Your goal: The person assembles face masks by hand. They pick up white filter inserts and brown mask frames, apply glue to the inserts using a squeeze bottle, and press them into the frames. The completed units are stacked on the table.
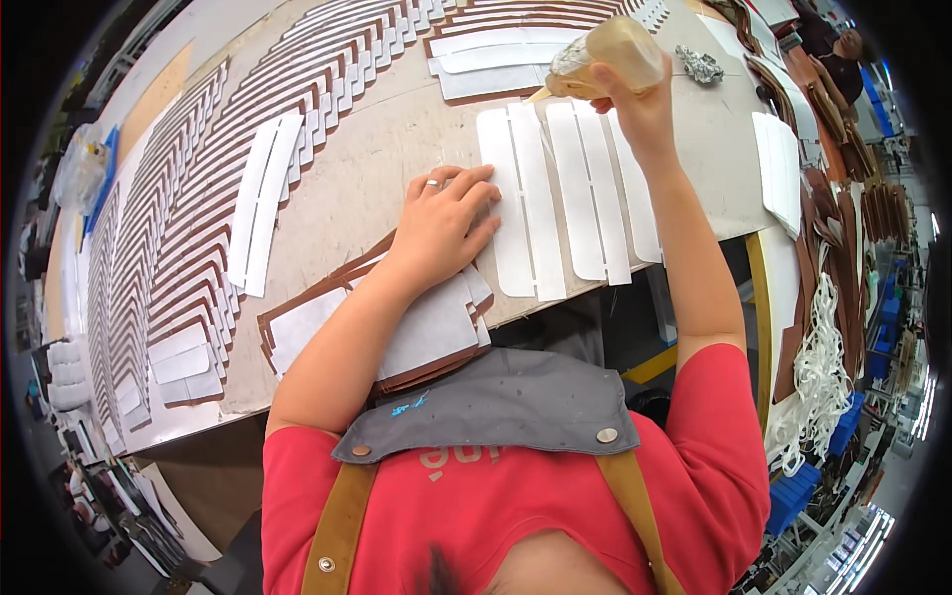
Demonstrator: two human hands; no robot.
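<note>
My right hand (643, 111) is wrapped round a translucent squeeze bottle (627, 48) of yellowish liquid. The bottle is tipped over, its narrow nozzle pointing down and left at the top ends of the white strips. Side by side on the table lie several long white strips with rounded corners (514, 203), their near ends reaching the front edge. On the left edge of the first strip rest the fingertips of my left hand (444, 220), fingers apart and slightly bent. Beneath my left forearm sits a stack of brown pieces with white facing (421, 332).
Long overlapping rows of brown-edged white pieces (213, 213) cover the table's left side, with a loose white pair (265, 203) on top. Another row (506, 50) lies at the back. Crumpled foil (700, 65) sits back right. White cords (818, 347) hang at right; another person (843, 74) is beyond.
</note>
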